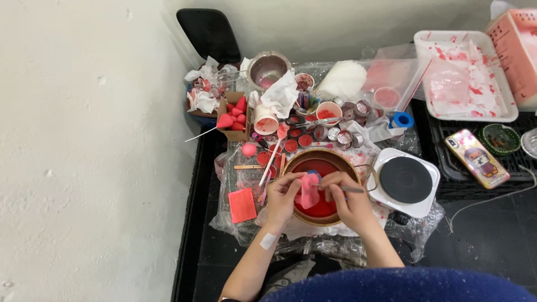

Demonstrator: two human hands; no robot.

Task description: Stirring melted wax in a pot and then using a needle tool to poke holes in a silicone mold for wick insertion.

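My left hand (pixel 281 197) grips a small pink mould-like piece (pixel 308 190) over a round pot (pixel 291 161) of red liquid. Just to the right, my right hand (pixel 348 200) holds a thin metal tool (pixel 349 189), its tip pointing left against the pink piece. Both hands hover above the red surface (pixel 320 168), close together. A white plaster is stuck on my left wrist (pixel 268 241).
A white electric hotplate (pixel 405 180) stands right of the pot. Behind lie small red-filled tins (pixel 305 140), cups, a steel bowl (pixel 267 69), a box of red cone shapes (pixel 235 116), a pink square slab (pixel 242 204), a phone (pixel 476 158) and a stained white tray (pixel 464 75).
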